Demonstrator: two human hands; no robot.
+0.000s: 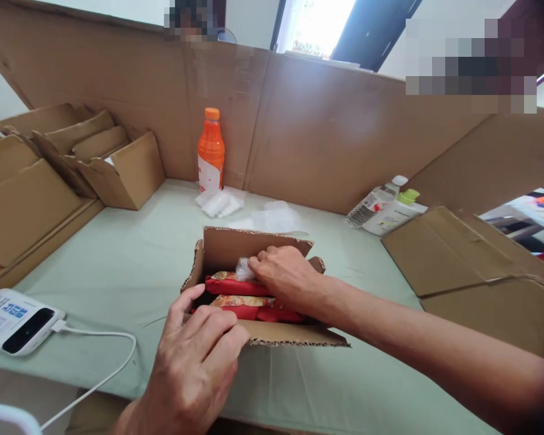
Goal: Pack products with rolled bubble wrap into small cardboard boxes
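A small open cardboard box [236, 244] sits in the middle of the pale green table [131, 260]. Inside lie red packets [233, 286] with patterned tops. My right hand [285, 275] reaches into the box from the right, its fingers pinched on a small clear plastic bag [243, 270] above the packets. My left hand [199, 356] rests on the near edge of the box, fingers curled over the front flap [294, 335] and thumb pointing up along the left wall.
An orange bottle [211, 148] stands at the back by a tall cardboard screen [326, 127], with clear bags [217, 203] at its foot. Two bottles [385, 208] lie at the right, flat cardboard [462, 254] beside them. Empty boxes [113, 160] stack left. A white device [16, 320] with cable lies front left.
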